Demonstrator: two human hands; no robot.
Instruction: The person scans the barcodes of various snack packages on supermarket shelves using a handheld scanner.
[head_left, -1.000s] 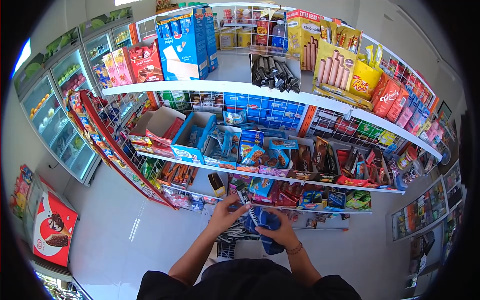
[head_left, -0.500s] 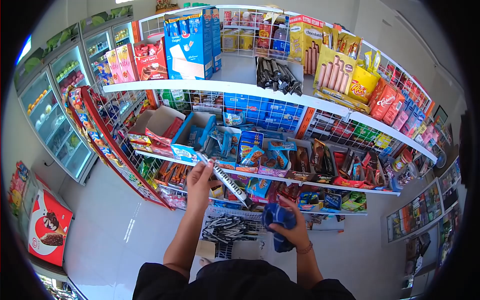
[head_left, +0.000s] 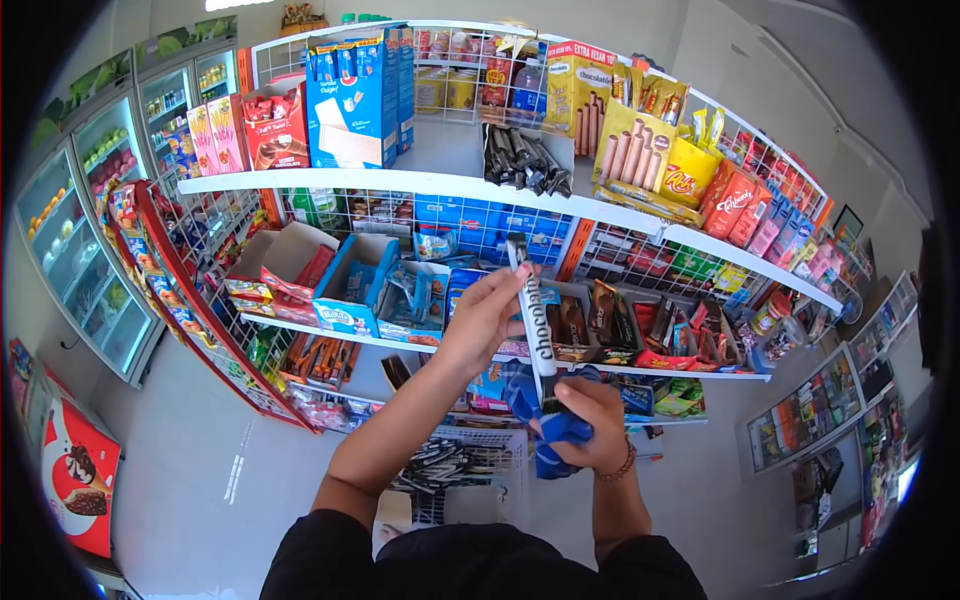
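A long white-and-black chocolate packet (head_left: pixel 536 325) stands nearly upright in front of the shelves. My left hand (head_left: pixel 492 310) pinches it near its upper end. Lower down, my right hand (head_left: pixel 592 418) holds a blue checked cloth (head_left: pixel 525 392), its thumb against the packet's dark lower end. On the top shelf sits an open box of similar dark packets (head_left: pixel 525 160). Many more black-and-white packets (head_left: pixel 445 465) lie in a white basket (head_left: pixel 515 470) below my hands.
The white top shelf edge (head_left: pixel 400 181) runs across just above my hands. Behind them, the middle shelf holds a blue box (head_left: pixel 358 285) and other snack boxes. A red-edged side rack (head_left: pixel 215 315) stands left, with glass-door fridges (head_left: pixel 85 240) beyond.
My left hand has moved right and up, turning the packet from slanted to nearly upright. My right hand has brought the cloth to the packet's lower end. The view has shifted slightly.
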